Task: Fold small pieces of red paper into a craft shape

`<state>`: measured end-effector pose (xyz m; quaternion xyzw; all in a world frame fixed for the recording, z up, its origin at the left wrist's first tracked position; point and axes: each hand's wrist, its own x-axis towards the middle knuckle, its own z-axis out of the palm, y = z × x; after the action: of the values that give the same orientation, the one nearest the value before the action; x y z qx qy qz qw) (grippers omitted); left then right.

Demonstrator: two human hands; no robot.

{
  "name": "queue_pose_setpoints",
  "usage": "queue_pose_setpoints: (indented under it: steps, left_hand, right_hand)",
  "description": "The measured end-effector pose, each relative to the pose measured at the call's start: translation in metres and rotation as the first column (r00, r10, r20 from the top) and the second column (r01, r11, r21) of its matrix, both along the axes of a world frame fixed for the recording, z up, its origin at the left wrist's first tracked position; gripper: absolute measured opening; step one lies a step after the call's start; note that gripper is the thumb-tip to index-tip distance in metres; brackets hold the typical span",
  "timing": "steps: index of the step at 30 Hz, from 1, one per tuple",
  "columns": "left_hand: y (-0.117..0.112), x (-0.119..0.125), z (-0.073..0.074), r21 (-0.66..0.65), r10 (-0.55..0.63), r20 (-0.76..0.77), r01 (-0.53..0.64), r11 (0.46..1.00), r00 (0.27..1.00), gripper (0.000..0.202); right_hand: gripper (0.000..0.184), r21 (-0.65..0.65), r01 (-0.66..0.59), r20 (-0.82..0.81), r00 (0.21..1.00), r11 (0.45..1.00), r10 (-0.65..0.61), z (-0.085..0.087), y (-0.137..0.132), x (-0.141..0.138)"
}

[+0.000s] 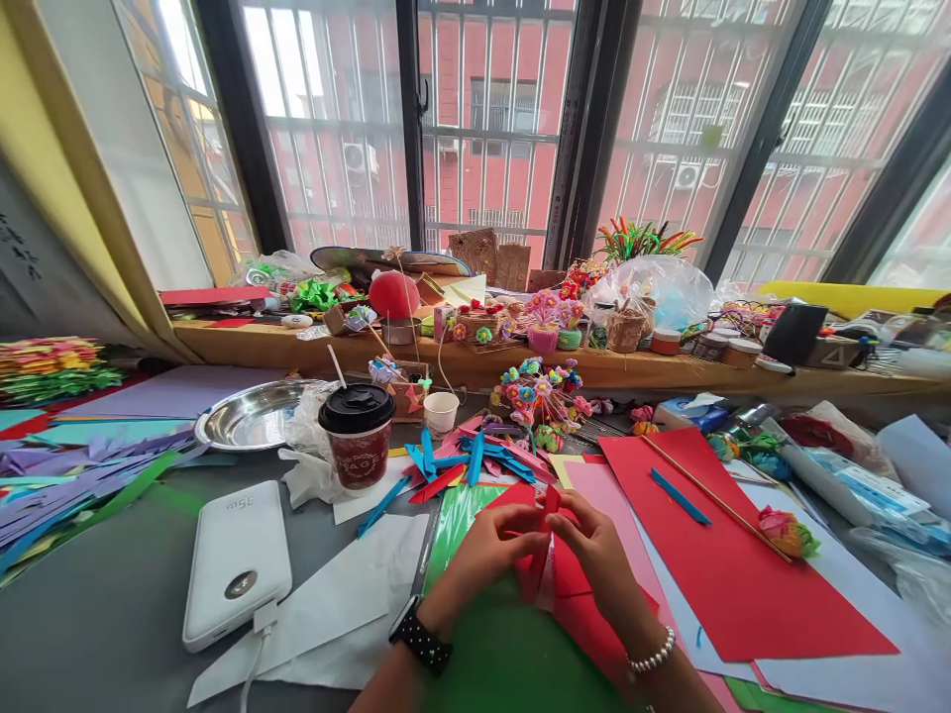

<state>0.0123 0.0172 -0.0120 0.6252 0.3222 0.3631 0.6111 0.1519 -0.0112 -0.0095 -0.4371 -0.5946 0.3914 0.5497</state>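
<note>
My left hand (pixel 494 545), with a dark watch at its wrist, and my right hand (pixel 598 550), with a beaded bracelet, meet in front of me. Between their fingertips they pinch a narrow folded red paper strip (pixel 541 566), raised on edge. A pale, clear strip that looks like a ruler runs along it, partly hidden. Under my right hand lies more red paper (pixel 590 634). A green sheet (pixel 512 659) spreads below both wrists. Just beyond my hands is a pile of folded blue paper pieces (pixel 476 458), with red and pink ones among them.
On the left are a white power bank (pixel 238 564) with a cable, a lidded coffee cup (pixel 358 446), a steel tray (pixel 257 421) and purple paper strips (pixel 74 485). A large red sheet (pixel 743 555) bearing a stick-stemmed paper flower (pixel 786 532) lies right. Crafts crowd the windowsill.
</note>
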Motion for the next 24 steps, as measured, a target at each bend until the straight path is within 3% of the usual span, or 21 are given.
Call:
queue_pose_setpoints:
  steps: [4,10,17,22,24]
  left_hand:
    - [-0.002,0.002,-0.001,0.086,0.032,-0.058,-0.027,0.996,0.998,0.031]
    - [0.000,0.001,-0.002,-0.063,-0.054,0.066,0.058,0.996,0.996,0.030]
    - [0.002,-0.002,-0.002,-0.130,-0.014,0.118,0.029,0.991,0.993,0.034]
    - [0.004,0.002,-0.009,-0.032,0.057,0.016,-0.056,0.998,0.998,0.026]
    - [0.004,0.003,-0.012,0.033,0.116,-0.071,-0.114,0.993,0.991,0.026]
  right_hand:
    - [0.022,-0.008,0.041,-0.002,0.999,0.999,-0.041,-0.005,0.003,0.000]
    - [0.022,-0.007,-0.003,-0.019,1.000,1.000,0.003,0.000,0.000,-0.001]
    - [0.024,-0.044,0.145,0.020,0.989,0.988,-0.144,0.000,0.001,0.004]
    - [0.022,0.071,0.172,0.170,0.968,0.982,-0.182,-0.010,0.006,0.005]
    - [0.022,0.187,0.235,0.284,0.917,0.954,-0.281,-0.015,0.006,0.003]
